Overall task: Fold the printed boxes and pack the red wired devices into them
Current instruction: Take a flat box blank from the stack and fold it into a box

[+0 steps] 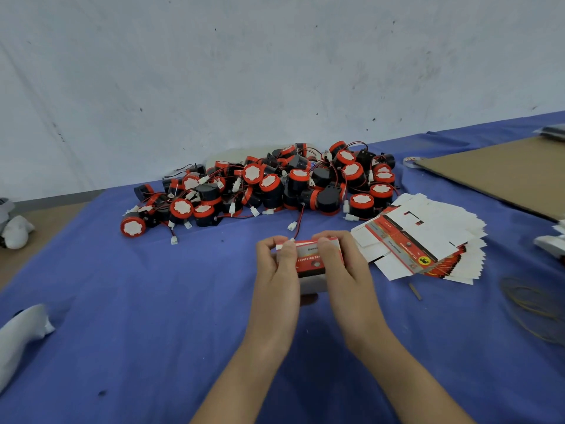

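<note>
A red printed box point(308, 261) is held between both hands above the blue cloth. My left hand point(276, 270) grips its left end, with a white flap under the fingertips. My right hand point(342, 264) grips its right end, thumb on the top face. Whether a device is inside the box is hidden. Behind it, a big heap of red wired devices point(266, 188), black bodies with red caps and white connectors, lies against the wall. To the right, a fanned stack of flat printed boxes point(428, 240) rests on the cloth.
The blue cloth point(153, 301) covers the table. A brown cardboard sheet point(504, 172) lies at the far right with a tape roll point(411, 162) beside it. Rubber bands point(532, 304) lie near the right edge. White objects sit at the left edge point(18, 338).
</note>
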`<state>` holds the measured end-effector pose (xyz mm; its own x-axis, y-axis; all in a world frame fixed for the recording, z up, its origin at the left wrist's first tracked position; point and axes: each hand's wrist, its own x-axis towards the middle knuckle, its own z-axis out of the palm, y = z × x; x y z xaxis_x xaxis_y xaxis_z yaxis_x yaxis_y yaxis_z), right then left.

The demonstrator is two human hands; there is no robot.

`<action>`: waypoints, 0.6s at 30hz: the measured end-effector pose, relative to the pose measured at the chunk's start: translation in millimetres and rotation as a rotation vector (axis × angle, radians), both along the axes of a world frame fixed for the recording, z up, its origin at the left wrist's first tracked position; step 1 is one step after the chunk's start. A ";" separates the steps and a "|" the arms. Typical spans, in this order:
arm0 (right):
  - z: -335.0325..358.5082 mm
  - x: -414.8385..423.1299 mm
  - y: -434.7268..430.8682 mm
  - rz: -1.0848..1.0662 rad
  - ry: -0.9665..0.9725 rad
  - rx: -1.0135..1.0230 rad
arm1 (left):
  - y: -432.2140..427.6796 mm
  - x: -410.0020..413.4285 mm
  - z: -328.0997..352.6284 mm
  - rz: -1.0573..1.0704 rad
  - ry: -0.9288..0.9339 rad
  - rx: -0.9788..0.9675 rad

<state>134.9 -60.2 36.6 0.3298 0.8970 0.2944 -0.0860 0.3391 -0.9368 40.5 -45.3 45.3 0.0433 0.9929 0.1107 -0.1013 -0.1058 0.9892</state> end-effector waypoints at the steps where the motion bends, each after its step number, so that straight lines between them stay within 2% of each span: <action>1: 0.8 -2.1 1.4 -0.002 0.031 -0.012 | 1.5 0.5 -0.3 0.033 0.032 0.039; 5: 1.7 -9.6 5.6 -0.017 0.150 -0.045 | 7.1 2.6 3.9 0.076 -0.004 0.069; 11: -2.0 -22.6 7.2 -0.006 0.254 -0.121 | 12.0 9.9 3.8 0.260 -0.045 0.033; 18: 0.8 -19.6 11.6 -0.085 0.317 -0.138 | 17.1 20.3 7.4 0.249 -0.010 0.037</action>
